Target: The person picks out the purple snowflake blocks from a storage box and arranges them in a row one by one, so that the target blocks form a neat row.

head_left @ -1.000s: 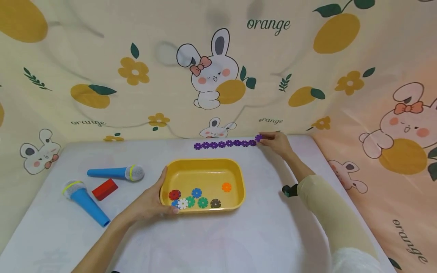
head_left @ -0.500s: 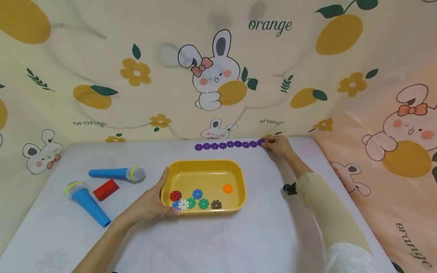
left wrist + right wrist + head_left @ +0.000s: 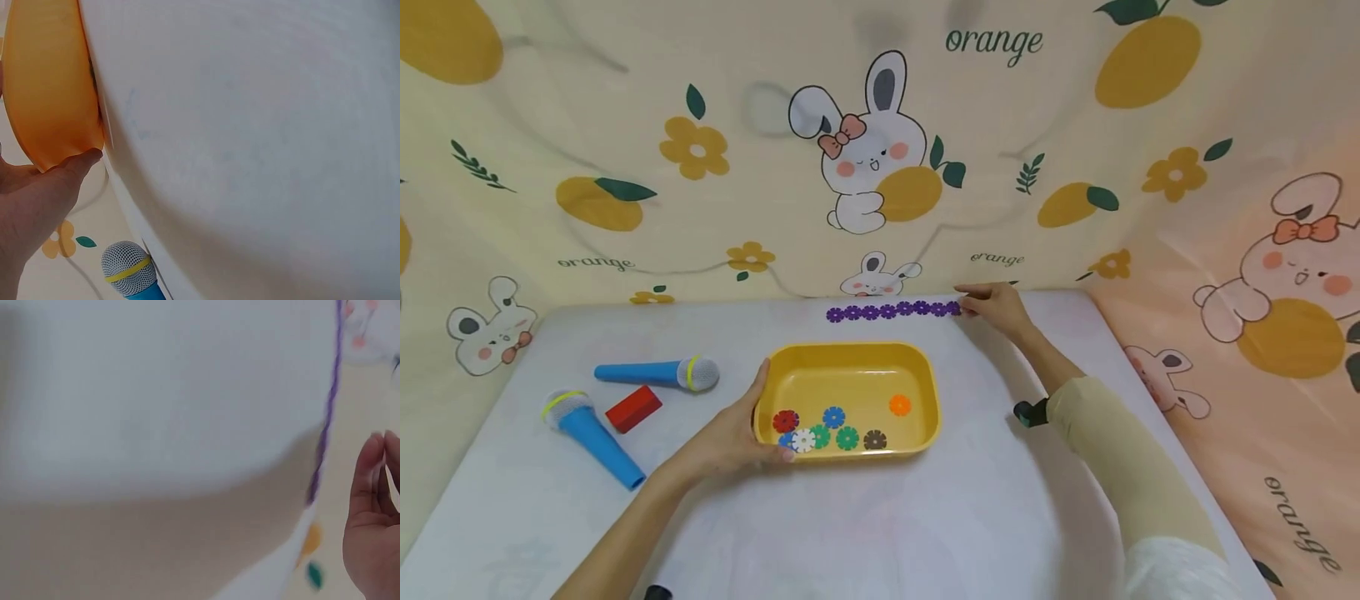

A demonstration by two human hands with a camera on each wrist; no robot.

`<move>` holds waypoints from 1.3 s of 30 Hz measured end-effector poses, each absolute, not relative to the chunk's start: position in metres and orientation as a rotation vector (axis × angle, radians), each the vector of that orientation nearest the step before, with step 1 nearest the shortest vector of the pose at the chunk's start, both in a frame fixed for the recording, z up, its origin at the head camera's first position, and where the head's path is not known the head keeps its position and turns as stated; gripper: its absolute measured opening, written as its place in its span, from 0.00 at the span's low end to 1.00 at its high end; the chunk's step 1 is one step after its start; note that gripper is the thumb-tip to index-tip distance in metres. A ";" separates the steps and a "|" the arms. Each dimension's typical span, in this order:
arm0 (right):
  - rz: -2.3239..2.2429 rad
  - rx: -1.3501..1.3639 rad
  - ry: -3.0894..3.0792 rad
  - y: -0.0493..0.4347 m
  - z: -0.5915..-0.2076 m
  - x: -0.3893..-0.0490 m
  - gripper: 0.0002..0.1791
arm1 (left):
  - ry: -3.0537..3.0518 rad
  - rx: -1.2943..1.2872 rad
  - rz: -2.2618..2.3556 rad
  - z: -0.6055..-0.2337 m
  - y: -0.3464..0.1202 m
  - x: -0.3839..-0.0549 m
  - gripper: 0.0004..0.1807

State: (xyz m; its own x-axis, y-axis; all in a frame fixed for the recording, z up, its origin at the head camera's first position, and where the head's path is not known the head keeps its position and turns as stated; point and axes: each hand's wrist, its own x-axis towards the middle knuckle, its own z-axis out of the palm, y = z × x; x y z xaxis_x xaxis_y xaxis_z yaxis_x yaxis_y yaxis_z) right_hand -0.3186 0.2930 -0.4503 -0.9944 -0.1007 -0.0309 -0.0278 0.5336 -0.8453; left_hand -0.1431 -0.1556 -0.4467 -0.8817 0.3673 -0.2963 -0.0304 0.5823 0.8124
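My left hand (image 3: 733, 437) grips the left end of a yellow plastic tray (image 3: 850, 348), its thumb at the near corner. In the left wrist view the thumb lies against the tray's wall (image 3: 50, 81). Several snowflake discs lie in the tray, among them a red disc (image 3: 786, 421), a white disc (image 3: 803, 440) and an orange disc (image 3: 899, 406). Along the table's far edge runs a row of purple snowflake discs (image 3: 887, 311). My right hand (image 3: 998, 310) hovers at the row's right end and hides part of it. In the right wrist view its fingertips (image 3: 372, 440) meet with nothing seen between them, apart from the row.
Two blue toy microphones (image 3: 647, 373) lie on the left of the white table (image 3: 880, 525), with a red block (image 3: 634, 409) between them. A patterned cloth (image 3: 700, 225) stands behind the table. A small dark object (image 3: 1032, 413) shows at the right sleeve.
My right hand brought a purple disc down to the row's right end, let it go, then shifted slightly left with its index finger extended. The left hand and tray have stayed put.
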 end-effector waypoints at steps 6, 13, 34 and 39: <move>-1.651 -0.320 2.566 0.252 -0.438 -0.305 0.17 | 2.371 0.262 1.244 -0.446 -0.157 -0.143 0.73; -1.672 -0.516 2.426 0.207 -0.422 -0.281 0.14 | 2.363 0.243 1.250 -0.445 -0.155 -0.142 0.72; -1.307 -0.760 2.249 0.099 -0.437 -0.229 0.15 | 2.347 0.270 1.269 -0.446 -0.156 -0.142 0.71; -1.214 -0.816 2.263 0.079 -0.444 -0.224 0.15 | 2.334 0.272 1.278 -0.446 -0.156 -0.143 0.72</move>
